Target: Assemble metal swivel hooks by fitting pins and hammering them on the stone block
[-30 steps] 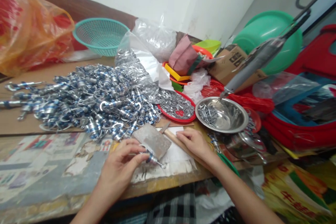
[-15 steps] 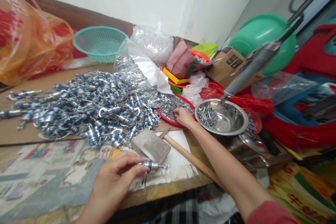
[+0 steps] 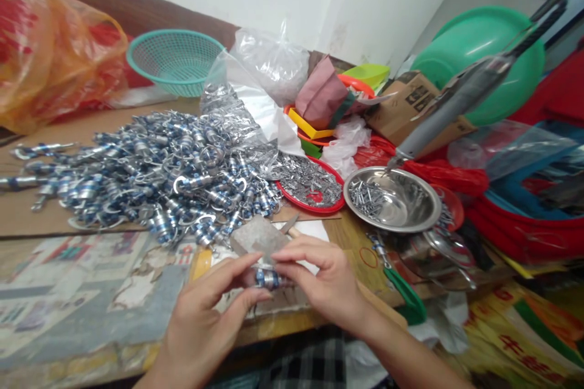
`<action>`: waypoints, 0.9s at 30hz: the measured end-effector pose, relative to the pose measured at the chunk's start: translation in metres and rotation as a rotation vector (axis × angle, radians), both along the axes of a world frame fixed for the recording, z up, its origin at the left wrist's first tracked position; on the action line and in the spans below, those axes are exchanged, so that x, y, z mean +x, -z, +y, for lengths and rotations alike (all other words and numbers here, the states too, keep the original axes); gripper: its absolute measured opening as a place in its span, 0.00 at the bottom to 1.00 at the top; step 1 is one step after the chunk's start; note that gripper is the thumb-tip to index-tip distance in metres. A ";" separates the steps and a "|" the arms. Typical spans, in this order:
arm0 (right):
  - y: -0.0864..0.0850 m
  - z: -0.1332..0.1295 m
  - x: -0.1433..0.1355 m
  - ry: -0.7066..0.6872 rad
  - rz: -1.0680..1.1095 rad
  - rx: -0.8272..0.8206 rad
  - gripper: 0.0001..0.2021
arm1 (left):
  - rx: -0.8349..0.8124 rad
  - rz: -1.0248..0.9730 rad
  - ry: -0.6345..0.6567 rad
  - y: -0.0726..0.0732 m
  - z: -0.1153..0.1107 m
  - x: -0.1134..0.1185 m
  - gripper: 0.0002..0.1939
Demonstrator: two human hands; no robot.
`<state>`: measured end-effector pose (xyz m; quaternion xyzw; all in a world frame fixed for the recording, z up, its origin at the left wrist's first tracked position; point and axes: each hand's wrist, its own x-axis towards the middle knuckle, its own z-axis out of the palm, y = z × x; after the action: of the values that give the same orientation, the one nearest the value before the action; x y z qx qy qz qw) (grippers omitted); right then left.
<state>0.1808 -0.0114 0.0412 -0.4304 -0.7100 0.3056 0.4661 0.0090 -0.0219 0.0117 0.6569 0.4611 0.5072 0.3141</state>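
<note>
My left hand (image 3: 214,310) pinches a small silver metal fitting with blue bands (image 3: 268,279) between thumb and fingers, above the table's front edge. My right hand (image 3: 319,276) meets it from the right, its thumb and fingertips pressed together at the fitting's right end. What those fingertips hold is mostly hidden. Just behind the hands lies a grey metal block (image 3: 258,234). Beside the block shows a hammer's head (image 3: 290,223); its handle is largely covered by my right hand. A large heap of similar blue-banded fittings (image 3: 155,170) spreads to the left.
A red tray (image 3: 329,209) of small shiny metal pieces stands behind my right hand, next to a steel bowl (image 3: 426,219) with metal pins. Above the bowl hangs a grey tool (image 3: 447,112). A turquoise basket (image 3: 176,76) is at the back. Green-handled pliers (image 3: 408,304) lie at the right edge.
My right hand has come back from the red tray to the fitting in my left hand. The left hand still holds the fitting, which is now between both hands.
</note>
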 end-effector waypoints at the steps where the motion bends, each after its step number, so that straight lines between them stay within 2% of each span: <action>1: 0.001 -0.005 -0.004 0.010 0.008 0.012 0.08 | 0.013 0.000 0.002 -0.001 0.000 0.001 0.14; 3: 0.006 -0.006 -0.005 0.070 -0.014 0.042 0.09 | 0.029 0.009 0.010 -0.003 0.002 0.002 0.14; 5: 0.013 0.005 0.001 0.140 -0.062 0.084 0.08 | 0.011 0.029 0.004 -0.003 0.005 0.003 0.12; 9: 0.023 0.035 0.015 0.241 -0.080 0.032 0.06 | -0.141 0.065 0.043 -0.002 0.010 -0.002 0.04; 11: 0.022 0.041 0.015 0.226 -0.072 -0.043 0.04 | -0.219 0.077 0.115 -0.003 0.009 -0.006 0.04; 13: 0.017 0.040 0.007 0.156 -0.163 -0.079 0.04 | -0.290 0.083 0.157 -0.003 0.005 -0.010 0.04; 17: 0.005 0.029 -0.013 0.077 -0.515 -0.065 0.08 | -0.380 0.068 0.153 -0.001 -0.001 -0.015 0.04; 20: 0.002 0.029 -0.014 0.095 -0.620 -0.068 0.03 | -0.368 0.062 0.147 0.000 -0.002 -0.018 0.04; 24: 0.011 0.040 0.003 0.146 -0.505 -0.099 0.01 | -0.357 0.082 0.131 0.000 -0.001 -0.020 0.04; 27: 0.018 0.048 0.012 0.141 -0.305 -0.302 0.03 | -0.355 0.088 0.151 0.000 -0.001 -0.017 0.05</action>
<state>0.1931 0.0365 0.0236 -0.5851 -0.6866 0.3064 0.3039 -0.0084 -0.0224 0.0115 0.6454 0.5059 0.3636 0.4419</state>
